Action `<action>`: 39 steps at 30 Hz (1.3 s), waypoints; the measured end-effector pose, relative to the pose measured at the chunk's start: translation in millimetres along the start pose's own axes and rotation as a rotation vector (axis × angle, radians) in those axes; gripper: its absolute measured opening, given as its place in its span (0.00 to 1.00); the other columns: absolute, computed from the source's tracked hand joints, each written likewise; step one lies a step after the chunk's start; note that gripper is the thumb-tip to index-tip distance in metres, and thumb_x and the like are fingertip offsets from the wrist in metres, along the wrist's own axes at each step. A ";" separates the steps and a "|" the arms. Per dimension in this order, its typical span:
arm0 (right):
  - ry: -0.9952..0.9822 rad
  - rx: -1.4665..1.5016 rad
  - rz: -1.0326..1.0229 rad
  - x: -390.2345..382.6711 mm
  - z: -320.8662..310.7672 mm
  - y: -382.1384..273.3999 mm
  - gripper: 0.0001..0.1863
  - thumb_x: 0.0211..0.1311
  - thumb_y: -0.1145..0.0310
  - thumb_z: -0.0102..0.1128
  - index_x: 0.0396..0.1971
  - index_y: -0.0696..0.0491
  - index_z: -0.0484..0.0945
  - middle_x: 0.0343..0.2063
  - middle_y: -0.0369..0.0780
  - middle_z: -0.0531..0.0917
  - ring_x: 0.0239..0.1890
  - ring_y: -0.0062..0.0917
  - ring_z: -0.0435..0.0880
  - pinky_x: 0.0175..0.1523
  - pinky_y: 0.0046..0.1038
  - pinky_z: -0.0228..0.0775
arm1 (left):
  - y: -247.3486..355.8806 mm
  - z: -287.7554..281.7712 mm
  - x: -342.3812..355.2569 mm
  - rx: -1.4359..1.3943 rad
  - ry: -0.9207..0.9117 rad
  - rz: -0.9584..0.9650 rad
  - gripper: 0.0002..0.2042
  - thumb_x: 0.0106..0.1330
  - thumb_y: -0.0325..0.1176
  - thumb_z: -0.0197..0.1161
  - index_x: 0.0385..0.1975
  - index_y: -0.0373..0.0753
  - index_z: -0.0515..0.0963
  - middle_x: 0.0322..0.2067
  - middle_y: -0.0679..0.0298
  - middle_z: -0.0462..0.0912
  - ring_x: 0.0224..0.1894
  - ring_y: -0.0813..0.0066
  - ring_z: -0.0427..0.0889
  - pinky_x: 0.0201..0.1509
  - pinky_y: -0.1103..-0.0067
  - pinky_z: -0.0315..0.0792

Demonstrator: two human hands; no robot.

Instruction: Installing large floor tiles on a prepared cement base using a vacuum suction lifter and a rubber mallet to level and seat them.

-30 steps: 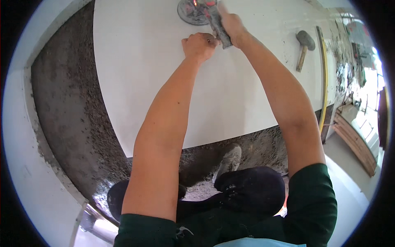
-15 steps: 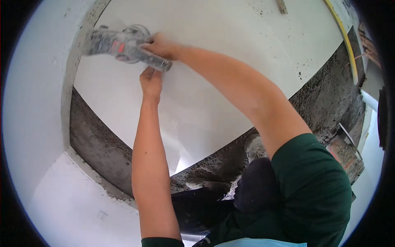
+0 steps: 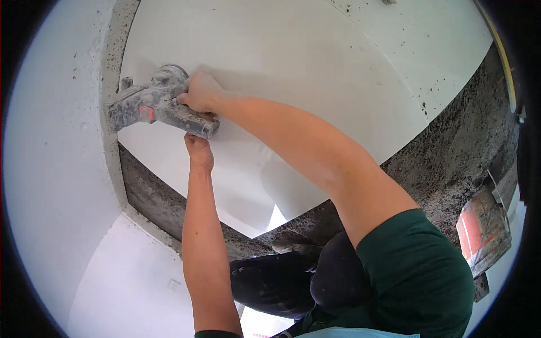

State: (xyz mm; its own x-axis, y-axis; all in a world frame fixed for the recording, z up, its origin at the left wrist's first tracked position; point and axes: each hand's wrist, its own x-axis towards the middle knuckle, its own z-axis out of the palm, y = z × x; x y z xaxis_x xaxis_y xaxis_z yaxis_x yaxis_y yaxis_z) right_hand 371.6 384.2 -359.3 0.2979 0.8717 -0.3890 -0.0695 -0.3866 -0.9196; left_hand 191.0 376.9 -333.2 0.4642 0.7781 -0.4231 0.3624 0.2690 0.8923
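A dusty grey power tool [image 3: 163, 104] with a red switch, which looks like a tile vibrator, is at the far left of a large glossy white tile [image 3: 270, 73]. Its left end reaches the wall base. My right hand [image 3: 202, 93] is closed on the tool's upper side, thumb over the body. Beneath the tool's near end, my left hand [image 3: 199, 152] is closed with its fingers curled against it; part of the grip is hidden. A round disc-shaped part [image 3: 171, 72] shows at the tool's far side.
Dark, crumbly mortar [image 3: 451, 124] borders the tile at the right and near side. A white wall [image 3: 62, 129] rises at left. Mortar crumbs lie on the tile's far right, beside a yellow strip [image 3: 501, 50]. A mortar-stained board-like piece with red [image 3: 479, 228] sits at lower right.
The tool and both hands sit lower and slightly farther left in the picture. My view has also shifted, so surroundings moved. The tool looks sharper now, less smeared by motion.
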 end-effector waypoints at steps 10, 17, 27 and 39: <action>-0.211 -0.152 -0.165 -26.1 -21.1 1.5 0.19 0.66 0.57 0.62 0.41 0.61 0.86 0.32 0.43 0.88 0.36 0.29 0.86 0.45 0.32 0.78 | -13.1 -5.7 10.2 0.297 0.145 0.025 0.08 0.56 0.24 0.57 0.31 0.29 0.82 0.28 0.63 0.84 0.30 0.77 0.76 0.34 0.74 0.72; -0.091 0.153 -0.056 -59.1 -37.9 -42.3 0.26 0.74 0.52 0.57 0.38 0.66 0.83 0.28 0.39 0.85 0.32 0.25 0.82 0.41 0.31 0.75 | 7.9 20.6 3.6 0.502 0.178 0.152 0.22 0.61 0.54 0.68 0.19 0.40 0.85 0.15 0.64 0.78 0.29 0.62 0.77 0.40 0.68 0.69; 0.206 -1.218 -0.139 -56.9 29.3 -89.4 0.31 0.65 0.43 0.61 0.39 0.64 0.80 0.33 0.52 0.88 0.38 0.45 0.89 0.45 0.41 0.81 | 2.2 34.7 -4.4 0.558 0.142 0.184 0.20 0.66 0.55 0.63 0.23 0.45 0.85 0.19 0.69 0.81 0.38 0.68 0.78 0.56 0.68 0.58; 0.336 -1.165 0.054 -53.3 47.3 -104.0 0.33 0.58 0.42 0.61 0.36 0.63 0.85 0.29 0.52 0.87 0.36 0.44 0.90 0.42 0.43 0.81 | 12.4 20.6 -4.1 0.598 0.126 0.179 0.23 0.66 0.62 0.60 0.27 0.50 0.88 0.29 0.71 0.86 0.48 0.71 0.79 0.56 0.68 0.58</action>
State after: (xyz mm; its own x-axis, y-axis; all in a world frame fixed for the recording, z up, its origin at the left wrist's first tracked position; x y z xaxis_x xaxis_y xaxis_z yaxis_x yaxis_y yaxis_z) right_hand 318.0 392.2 -245.5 0.5653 0.7913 -0.2328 0.7569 -0.6098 -0.2349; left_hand 210.2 365.4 -323.7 0.4741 0.8523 -0.2210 0.6937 -0.2069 0.6899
